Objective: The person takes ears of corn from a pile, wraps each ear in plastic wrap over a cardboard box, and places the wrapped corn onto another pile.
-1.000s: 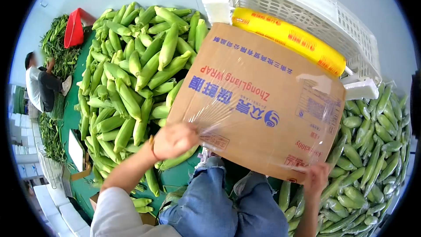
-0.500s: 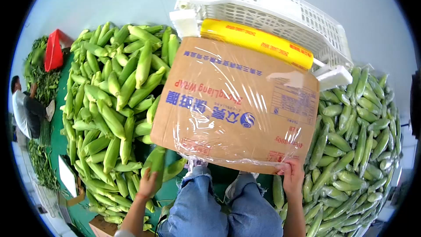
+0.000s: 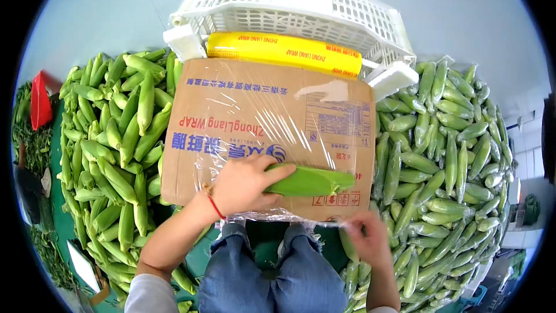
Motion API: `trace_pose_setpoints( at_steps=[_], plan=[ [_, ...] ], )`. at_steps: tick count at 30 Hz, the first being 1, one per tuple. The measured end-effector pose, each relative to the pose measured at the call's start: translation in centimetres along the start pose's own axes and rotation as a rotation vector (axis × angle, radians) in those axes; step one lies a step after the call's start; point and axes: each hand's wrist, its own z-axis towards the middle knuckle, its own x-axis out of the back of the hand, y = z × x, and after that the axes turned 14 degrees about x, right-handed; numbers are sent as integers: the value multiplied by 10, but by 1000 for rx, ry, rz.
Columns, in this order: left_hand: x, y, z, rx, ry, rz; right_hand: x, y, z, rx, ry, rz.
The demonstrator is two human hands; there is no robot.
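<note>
My left hand [image 3: 246,181] is wrapped round one end of a green ear of corn in its husk [image 3: 313,182], which lies crosswise over the near part of a cardboard box [image 3: 175,181]. Clear cling film [image 3: 281,215] is stretched over the box top, with a crumpled edge at the near side. It comes off a yellow-printed roll [image 3: 284,52] at the box's far edge. My right hand [image 3: 369,236], partly smeared by motion, is closed at the film's near right corner, fingertips pinching its edge.
Unwrapped husked corn [image 3: 110,156] is heaped to the left. Film-wrapped corn [image 3: 452,185] is piled to the right. Beyond the roll stands a white plastic crate [image 3: 289,0], with white blocks at the roll's ends. A red container [image 3: 40,101] stands far left.
My left hand has brought an ear of corn from the left side up over the filmed box. My right hand has moved slightly down and left. The view has shifted right.
</note>
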Motion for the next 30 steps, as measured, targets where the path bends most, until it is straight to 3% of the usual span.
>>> trace_pose_setpoints(
  at_steps=[1,3,5,8,10,14,16,18,19,20,22,24,26,27,29,30],
  plan=[
    [4,-3,4,68,-119,-51,-7,9,7,-59,183,465],
    [-4,2,5,-8,75,-25,-13,3,68,328,-54,-67],
    [-14,-5,0,-132,393,169,-63,30,101,434,-30,-414],
    [-38,-14,-70,176,602,-15,-80,50,122,459,16,-538],
    [-46,-37,-113,255,311,35,-84,57,129,493,65,-546],
    [36,-56,-52,517,467,-423,-86,52,142,536,146,-519],
    [59,-49,28,105,576,1,-87,58,144,571,169,-499],
    [25,-73,77,182,-108,68,-88,61,148,580,152,-460],
    [5,-58,81,192,-109,207,-86,62,148,585,142,-446],
    [-11,-41,76,199,-101,349,-82,61,147,519,92,-443],
    [21,14,29,498,-330,125,-80,52,138,368,13,-426],
    [-16,18,-44,231,-10,36,-79,31,121,239,-239,-379],
    [-13,24,-53,248,-1,141,-81,20,108,172,-437,-325],
    [-12,25,-58,258,-5,191,-69,0,120,-55,-661,-374],
    [-11,-9,-24,341,114,283,-68,1,122,426,-338,-544],
    [-5,-33,8,348,341,390,-66,0,126,671,-146,-624]
  ],
)
